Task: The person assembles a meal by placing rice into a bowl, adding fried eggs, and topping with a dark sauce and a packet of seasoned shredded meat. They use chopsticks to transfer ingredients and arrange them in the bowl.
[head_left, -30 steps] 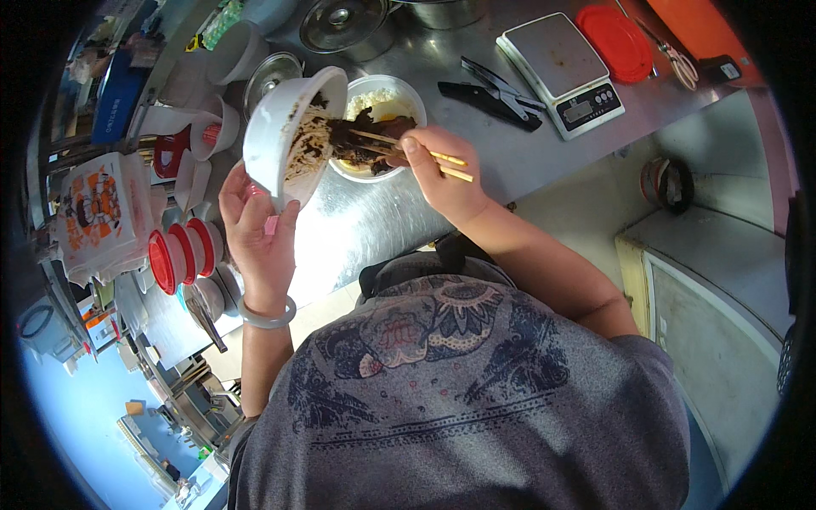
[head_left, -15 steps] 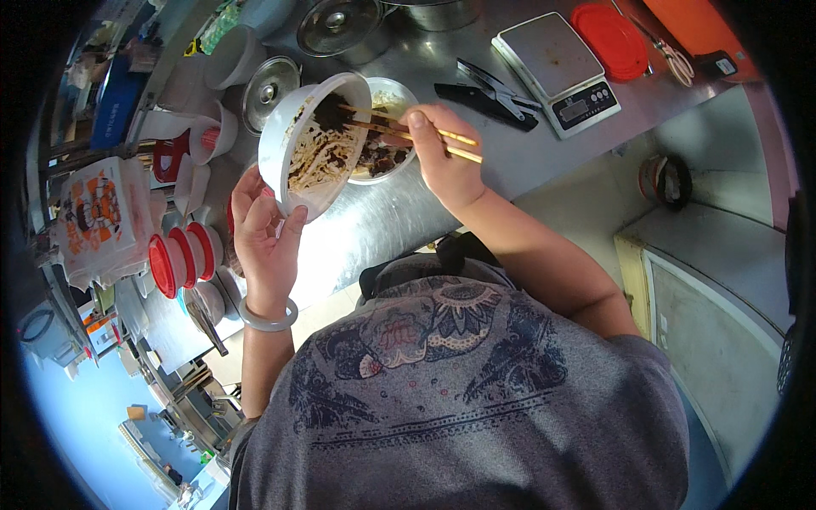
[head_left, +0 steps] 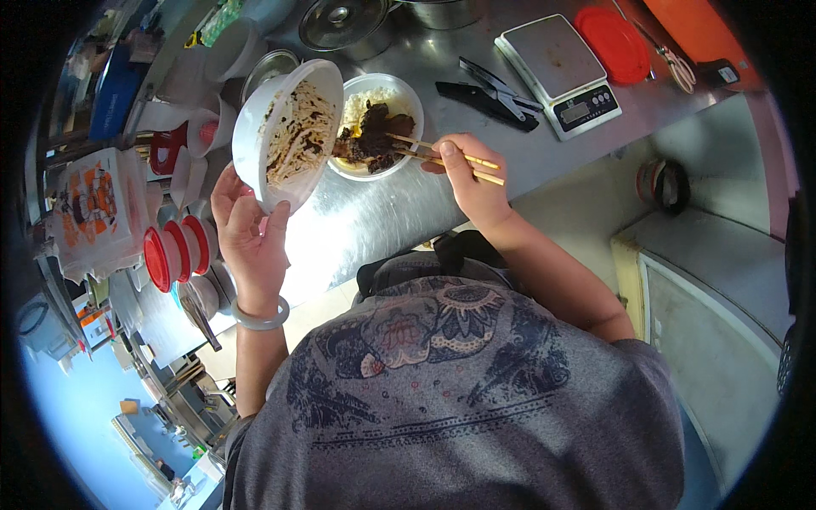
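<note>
My left hand (head_left: 255, 242) grips a white bowl (head_left: 255, 127) by its lower edge, tipped on its side so its mouth faces right. Dark sauce and bits streak its inner wall. Closed around a pair of chopsticks (head_left: 463, 161), my right hand (head_left: 472, 178) has their tips in dark food (head_left: 378, 140). That food lies over white rice (head_left: 378, 95) in a second round white bowl (head_left: 418, 110), which stands on the metal counter. A bit of yellow shows among the dark pieces.
Right of the bowls lie a black-handled tool (head_left: 489, 98), a kitchen scale (head_left: 561, 72), a red lid (head_left: 610, 44) and scissors (head_left: 680, 70). Lidded pots (head_left: 344, 25) stand behind. On the left are red-lidded tubs (head_left: 174, 251) and a stack of printed bags (head_left: 98, 208).
The held bowl has moved left and up, away from the bowl on the counter. The chopsticks have left it and moved down right; the dark clump they touched now lies on the rice.
</note>
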### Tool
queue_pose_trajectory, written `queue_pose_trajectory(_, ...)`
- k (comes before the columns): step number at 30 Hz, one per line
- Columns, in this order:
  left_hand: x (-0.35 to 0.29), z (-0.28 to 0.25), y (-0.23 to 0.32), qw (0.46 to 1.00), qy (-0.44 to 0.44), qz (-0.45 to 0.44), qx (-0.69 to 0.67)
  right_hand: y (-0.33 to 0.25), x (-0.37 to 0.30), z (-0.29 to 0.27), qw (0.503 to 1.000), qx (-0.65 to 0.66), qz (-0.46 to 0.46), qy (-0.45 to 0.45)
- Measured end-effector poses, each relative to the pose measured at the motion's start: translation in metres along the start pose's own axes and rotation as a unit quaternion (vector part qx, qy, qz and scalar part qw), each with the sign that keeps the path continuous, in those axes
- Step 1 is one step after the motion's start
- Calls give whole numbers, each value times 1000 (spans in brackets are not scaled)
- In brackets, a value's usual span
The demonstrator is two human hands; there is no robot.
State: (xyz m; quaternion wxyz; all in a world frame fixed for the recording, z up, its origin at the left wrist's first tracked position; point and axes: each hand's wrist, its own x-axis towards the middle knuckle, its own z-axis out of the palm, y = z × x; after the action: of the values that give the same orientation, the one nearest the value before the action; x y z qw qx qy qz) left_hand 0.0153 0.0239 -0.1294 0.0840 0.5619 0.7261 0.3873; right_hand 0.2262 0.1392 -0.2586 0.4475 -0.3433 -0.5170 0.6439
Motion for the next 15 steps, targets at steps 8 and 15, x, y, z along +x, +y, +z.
queue_pose_trajectory(8,-14,-10,9,993,-3,-65,-97,-22,3,5,978,-120,-155,-66)
queue_pose_trajectory(15,-21,-21,-1,996,36,-44,-73,-41,13,8,941,-188,-228,-164)
